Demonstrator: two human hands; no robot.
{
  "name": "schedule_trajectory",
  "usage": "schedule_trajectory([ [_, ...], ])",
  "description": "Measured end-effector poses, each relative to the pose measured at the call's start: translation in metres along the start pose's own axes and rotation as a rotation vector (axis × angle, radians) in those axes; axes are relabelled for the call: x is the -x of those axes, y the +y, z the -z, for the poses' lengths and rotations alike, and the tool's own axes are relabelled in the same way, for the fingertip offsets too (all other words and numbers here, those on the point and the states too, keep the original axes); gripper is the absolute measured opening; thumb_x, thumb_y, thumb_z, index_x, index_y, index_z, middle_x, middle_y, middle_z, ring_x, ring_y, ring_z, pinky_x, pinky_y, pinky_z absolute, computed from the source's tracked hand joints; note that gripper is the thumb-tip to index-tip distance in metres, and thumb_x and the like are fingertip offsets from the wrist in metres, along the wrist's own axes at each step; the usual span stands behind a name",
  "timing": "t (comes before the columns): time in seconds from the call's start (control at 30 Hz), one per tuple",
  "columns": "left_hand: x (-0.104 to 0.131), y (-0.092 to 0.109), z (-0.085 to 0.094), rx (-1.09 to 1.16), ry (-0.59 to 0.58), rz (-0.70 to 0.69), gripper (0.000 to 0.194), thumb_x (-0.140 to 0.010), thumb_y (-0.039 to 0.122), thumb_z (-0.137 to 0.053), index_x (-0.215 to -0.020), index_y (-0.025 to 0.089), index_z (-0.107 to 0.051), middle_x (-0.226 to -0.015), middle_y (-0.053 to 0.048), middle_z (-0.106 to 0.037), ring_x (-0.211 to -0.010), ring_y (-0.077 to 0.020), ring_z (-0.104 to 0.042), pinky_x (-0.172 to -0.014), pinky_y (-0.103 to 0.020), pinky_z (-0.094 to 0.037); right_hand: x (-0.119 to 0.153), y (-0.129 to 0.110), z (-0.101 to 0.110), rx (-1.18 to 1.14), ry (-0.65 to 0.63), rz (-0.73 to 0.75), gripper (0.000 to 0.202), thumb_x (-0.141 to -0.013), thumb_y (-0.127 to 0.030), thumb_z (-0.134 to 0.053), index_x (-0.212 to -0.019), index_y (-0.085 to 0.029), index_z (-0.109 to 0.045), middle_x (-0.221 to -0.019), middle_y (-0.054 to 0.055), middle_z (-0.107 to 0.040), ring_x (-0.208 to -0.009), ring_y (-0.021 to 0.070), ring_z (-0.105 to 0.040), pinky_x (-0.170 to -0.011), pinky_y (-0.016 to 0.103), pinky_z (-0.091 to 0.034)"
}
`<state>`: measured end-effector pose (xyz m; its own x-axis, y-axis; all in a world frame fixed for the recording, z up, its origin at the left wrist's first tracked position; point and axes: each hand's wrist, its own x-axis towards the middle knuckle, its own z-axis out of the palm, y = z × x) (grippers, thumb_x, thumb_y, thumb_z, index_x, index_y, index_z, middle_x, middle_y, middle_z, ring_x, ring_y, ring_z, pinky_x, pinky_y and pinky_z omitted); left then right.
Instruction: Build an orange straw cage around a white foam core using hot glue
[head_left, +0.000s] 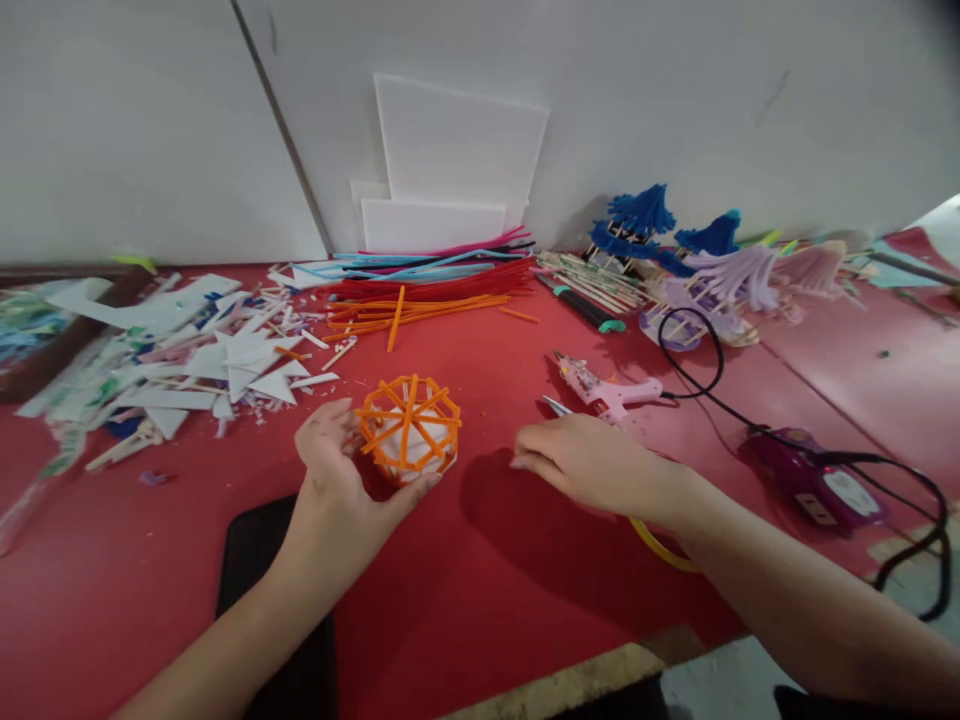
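A round frame of orange strips, with spokes meeting at its centre and white material inside, rests on the red table. My left hand curves around its left and near sides, fingers at the left and thumb at the front, holding it. To the right of the frame, my right hand hovers above the table, palm down, with its fingers bent together; what they hold, if anything, is hidden. Pointed metal tips show just beyond that hand, and a yellow handle shows under the right forearm. A pink glue gun lies behind the right hand.
White scraps are heaped at the left. Orange and red strips lie at the back by the wall. Small blue and lilac models stand back right. A purple device with a black cable is at right, a black phone-like slab under the left forearm.
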<state>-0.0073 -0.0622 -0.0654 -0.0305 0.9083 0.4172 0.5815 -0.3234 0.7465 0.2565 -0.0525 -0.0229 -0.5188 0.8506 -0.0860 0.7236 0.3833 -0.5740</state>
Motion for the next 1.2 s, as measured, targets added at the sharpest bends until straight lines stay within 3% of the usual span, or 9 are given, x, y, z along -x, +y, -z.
schedule_trajectory([
  [0.17, -0.009, 0.003, 0.004, -0.124, -0.090, 0.058, 0.096, -0.062, 0.054, -0.079, -0.130, 0.014, -0.026, -0.125, -0.021, -0.047, -0.105, -0.0334, -0.064, -0.081, -0.048, -0.059, 0.014, -0.014, 0.031, -0.386, -0.599, 0.241, 0.015, -0.087, -0.016, -0.061, -0.077, -0.018, -0.072, -0.074, 0.002, -0.073, -0.067, 0.0126, -0.065, -0.061, 0.022, -0.043],
  [0.23, -0.009, 0.005, 0.002, -0.164, -0.117, 0.055, 0.099, -0.061, 0.052, -0.082, -0.132, 0.014, -0.025, -0.127, -0.021, -0.046, -0.108, -0.0344, -0.062, -0.084, -0.050, -0.057, 0.013, -0.020, 0.032, -0.692, -0.499, 0.203, 0.014, -0.089, -0.022, -0.061, -0.080, -0.017, -0.072, -0.069, 0.000, -0.070, -0.060, 0.0096, -0.062, -0.057, 0.020, -0.043],
  [0.37, -0.001, 0.018, -0.004, -0.214, -0.202, -0.034, 0.117, -0.055, 0.055, -0.085, -0.140, 0.014, -0.016, -0.132, -0.025, -0.045, -0.117, -0.0403, -0.056, -0.091, -0.057, -0.052, -0.003, -0.029, 0.014, -1.397, 0.062, -0.212, 0.019, -0.074, -0.032, -0.078, -0.075, -0.015, -0.069, -0.060, -0.004, -0.066, -0.047, 0.0061, -0.058, -0.050, 0.018, -0.045],
  [0.43, 0.001, 0.031, 0.000, -0.315, -0.181, -0.120, 0.108, -0.063, 0.062, -0.077, -0.143, 0.016, -0.020, -0.135, -0.024, -0.045, -0.125, -0.0430, -0.049, -0.096, -0.063, -0.046, -0.012, -0.034, 0.005, -1.599, 0.152, -0.337, 0.027, -0.064, -0.034, -0.085, -0.076, -0.015, -0.070, -0.066, -0.002, -0.071, -0.055, 0.0084, -0.065, -0.057, 0.020, -0.052],
  [0.57, -0.007, 0.066, 0.019, -0.349, 0.010, -0.204, 0.068, -0.079, 0.058, -0.065, -0.133, 0.022, -0.046, -0.134, -0.020, -0.052, -0.124, -0.0409, -0.049, -0.100, -0.065, -0.040, -0.023, -0.050, -0.002, -1.810, 0.137, -0.420, 0.027, -0.064, -0.030, -0.086, -0.081, -0.015, -0.071, -0.079, 0.003, -0.076, -0.071, 0.0132, -0.072, -0.070, 0.026, -0.057],
  [0.63, -0.014, 0.079, 0.025, -0.199, -0.080, -0.188, 0.043, -0.083, 0.049, -0.065, -0.119, 0.027, -0.058, -0.120, -0.011, -0.065, -0.110, -0.0316, -0.061, -0.092, -0.052, -0.051, -0.024, -0.061, -0.003, -1.896, 0.133, -0.434, 0.026, -0.064, -0.028, -0.086, -0.082, -0.015, -0.071, -0.081, 0.004, -0.077, -0.073, 0.0145, -0.073, -0.069, 0.027, -0.057],
  [0.83, -0.026, 0.093, 0.020, 0.105, -0.168, 0.130, 0.023, -0.080, 0.038, -0.066, -0.100, 0.026, -0.070, -0.094, -0.004, -0.076, -0.082, -0.0218, -0.072, -0.074, -0.036, -0.062, -0.026, -0.091, -0.009, -1.887, 0.160, -0.350, 0.028, -0.067, -0.037, -0.083, -0.081, -0.016, -0.073, -0.080, 0.006, -0.076, -0.077, 0.0192, -0.072, -0.082, 0.036, -0.054],
  [1.07, -0.048, 0.081, 0.037, 0.083, -0.207, 0.206, 0.029, -0.083, 0.035, -0.057, -0.106, 0.026, -0.073, -0.096, -0.003, -0.077, -0.089, -0.0231, -0.074, -0.076, -0.035, -0.062, -0.026, -0.097, 0.000, -1.887, -0.103, -0.213, 0.060, -0.081, -0.068, -0.055, -0.119, -0.023, -0.064, -0.105, 0.009, -0.075, -0.103, 0.0236, -0.068, -0.101, 0.045, -0.042],
  [1.2, -0.068, 0.062, 0.065, 0.064, -0.137, 0.239, 0.038, -0.086, 0.047, -0.054, -0.110, 0.021, -0.070, -0.086, -0.005, -0.078, -0.074, -0.0219, -0.074, -0.073, -0.037, -0.062, -0.022, -0.077, 0.015, -1.847, -0.008, -0.217, 0.062, -0.086, -0.072, -0.042, -0.135, -0.033, -0.049, -0.111, 0.008, -0.073, -0.108, 0.0236, -0.067, -0.100, 0.047, -0.043],
])
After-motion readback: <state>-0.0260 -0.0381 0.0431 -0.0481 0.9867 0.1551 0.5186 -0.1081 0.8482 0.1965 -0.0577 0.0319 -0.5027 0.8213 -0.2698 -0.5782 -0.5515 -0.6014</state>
